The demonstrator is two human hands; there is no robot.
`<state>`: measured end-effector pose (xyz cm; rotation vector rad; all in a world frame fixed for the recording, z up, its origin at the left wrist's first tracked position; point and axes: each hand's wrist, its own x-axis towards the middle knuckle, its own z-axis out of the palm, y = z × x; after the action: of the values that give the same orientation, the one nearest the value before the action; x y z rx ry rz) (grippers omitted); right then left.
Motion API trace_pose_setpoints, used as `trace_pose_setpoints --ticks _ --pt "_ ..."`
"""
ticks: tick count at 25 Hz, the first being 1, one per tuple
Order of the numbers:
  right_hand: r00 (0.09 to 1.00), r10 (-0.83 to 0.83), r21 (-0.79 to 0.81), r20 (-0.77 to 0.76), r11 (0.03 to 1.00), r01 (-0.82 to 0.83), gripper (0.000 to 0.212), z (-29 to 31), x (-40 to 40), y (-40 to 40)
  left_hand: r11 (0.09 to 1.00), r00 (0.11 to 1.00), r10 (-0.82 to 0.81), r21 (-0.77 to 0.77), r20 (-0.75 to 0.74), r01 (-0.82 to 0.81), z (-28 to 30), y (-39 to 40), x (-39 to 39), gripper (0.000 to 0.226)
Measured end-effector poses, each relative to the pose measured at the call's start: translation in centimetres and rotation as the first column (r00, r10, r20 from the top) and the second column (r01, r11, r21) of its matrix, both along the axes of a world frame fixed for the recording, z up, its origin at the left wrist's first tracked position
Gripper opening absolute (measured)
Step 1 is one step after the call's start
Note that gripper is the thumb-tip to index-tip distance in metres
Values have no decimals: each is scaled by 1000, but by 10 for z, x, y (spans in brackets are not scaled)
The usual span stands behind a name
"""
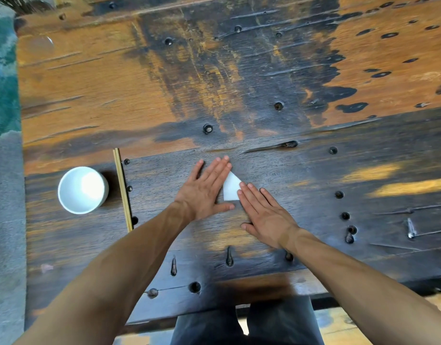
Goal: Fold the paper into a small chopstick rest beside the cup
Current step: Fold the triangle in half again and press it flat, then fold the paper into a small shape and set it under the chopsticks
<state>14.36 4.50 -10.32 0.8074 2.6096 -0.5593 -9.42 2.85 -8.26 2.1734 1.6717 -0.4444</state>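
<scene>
Weathered wooden counter (239,70): white paper (230,187) pinned between flat, open left hand (204,192) and right hand (264,215), gripping nothing; cup (82,190), chopsticks (122,190) well left.

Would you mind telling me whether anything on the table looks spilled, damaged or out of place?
Nothing stands out. The cup is upright, the chopsticks lie straight beside it, and both hands press the paper flat.

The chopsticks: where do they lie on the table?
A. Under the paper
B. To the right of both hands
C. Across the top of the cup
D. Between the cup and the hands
D: the chopsticks lie flat just right of the cup, left of the left hand.
</scene>
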Motion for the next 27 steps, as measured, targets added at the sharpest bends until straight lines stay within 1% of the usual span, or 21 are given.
trace_pose_setpoints --ticks 2,3,6,9,15,18,21,22,24,26,27 --pt "1000 6 13 -3 1000 -6 81 -3 2 -1 991 992 -128 -21 17 129 1 -14 13 102" --pt "1000 11 20 -2 1000 -11 82 -3 2 -2 988 989 -146 -38 25 147 -1 -22 17 102" --pt "1000 11 40 -4 999 -11 82 -4 1 -2 995 995 -85 -55 47 88 -10 -27 19 100" --pt "1000 -1 57 9 998 0 78 0 11 -4 995 994 -98 -31 48 100 -10 -26 16 98" --pt "996 -63 75 59 995 58 72 8 60 -20 994 994 -92 -51 65 96 -10 -26 17 98" --pt "996 -86 88 -17 992 87 66 12 61 -19 993 993 -94 -60 68 98 -9 -25 17 98" --pt "967 -206 128 -151 966 226 49 19 47 -13 994 994 -94 -49 62 97 -6 -26 18 97" --pt "955 -233 141 -181 955 259 45 20 38 -10 996 994 -79 -39 71 82 -4 -23 19 93" --pt "946 -240 167 -217 946 278 41 20 19 -4 997 991 -62 42 116 58 2 -14 21 75" --pt "950 -206 192 -234 948 252 36 17 3 1 985 985 -108 145 137 88 6 0 22 52" --pt "954 -183 207 -239 950 234 33 15 -3 4 981 982 -135 158 132 113 8 8 21 45"
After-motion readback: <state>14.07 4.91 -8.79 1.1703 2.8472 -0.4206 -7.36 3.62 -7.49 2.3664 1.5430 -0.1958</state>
